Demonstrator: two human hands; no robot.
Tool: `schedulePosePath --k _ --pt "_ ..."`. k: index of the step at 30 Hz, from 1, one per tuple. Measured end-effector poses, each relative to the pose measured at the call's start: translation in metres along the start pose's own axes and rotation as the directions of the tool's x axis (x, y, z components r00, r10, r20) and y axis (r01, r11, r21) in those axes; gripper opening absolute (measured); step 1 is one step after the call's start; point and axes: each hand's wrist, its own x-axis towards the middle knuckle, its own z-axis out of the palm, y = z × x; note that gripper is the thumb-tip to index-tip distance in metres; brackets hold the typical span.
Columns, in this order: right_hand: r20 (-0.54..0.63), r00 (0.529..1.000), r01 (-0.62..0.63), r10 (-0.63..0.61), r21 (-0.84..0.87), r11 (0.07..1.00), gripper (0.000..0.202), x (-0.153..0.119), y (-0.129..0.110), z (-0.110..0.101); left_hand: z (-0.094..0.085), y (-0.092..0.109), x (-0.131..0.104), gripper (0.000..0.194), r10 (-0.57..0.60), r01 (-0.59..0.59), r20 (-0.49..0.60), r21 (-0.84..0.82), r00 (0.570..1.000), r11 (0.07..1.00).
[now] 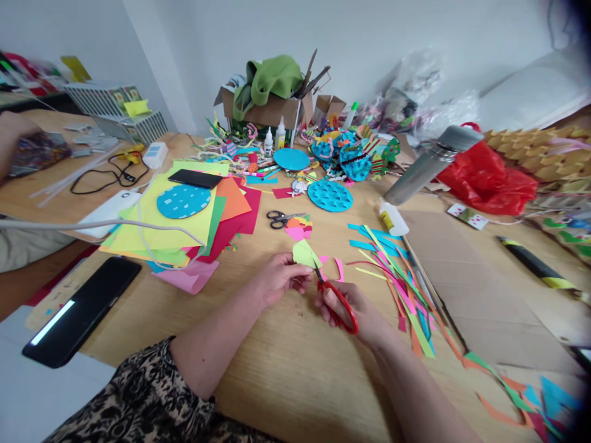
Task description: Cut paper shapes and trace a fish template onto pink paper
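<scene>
My left hand point(287, 275) pinches a small piece of light green paper point(305, 253) by its lower edge. Red-handled scissors point(339, 306) are gripped in my right hand point(348, 301), and their blades meet the paper's right side. Just behind the paper lie pink paper scraps point(339, 269) on the wooden table point(277, 369). Farther back are black-handled scissors point(278, 219) beside a small pile of cut pieces in pink, orange and yellow point(300, 227).
Stacked coloured paper point(132, 237) with a phone point(196, 178) on it lies left. Paper strips point(406, 277), cardboard point(480, 289), a glue bottle point(391, 218) and a steel flask point(422, 166) are right. Blue discs point(330, 195) stand behind. Another person's hand point(16, 135) shows far left.
</scene>
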Motion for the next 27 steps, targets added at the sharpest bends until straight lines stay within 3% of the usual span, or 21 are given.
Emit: schedulePosePath --k 27 --pt "0.026 1.000 0.001 0.000 -0.064 0.998 0.056 -0.0017 -0.0057 -0.0001 0.0012 0.0003 -0.0004 0.023 0.051 -0.049 -0.024 0.076 0.998 0.996"
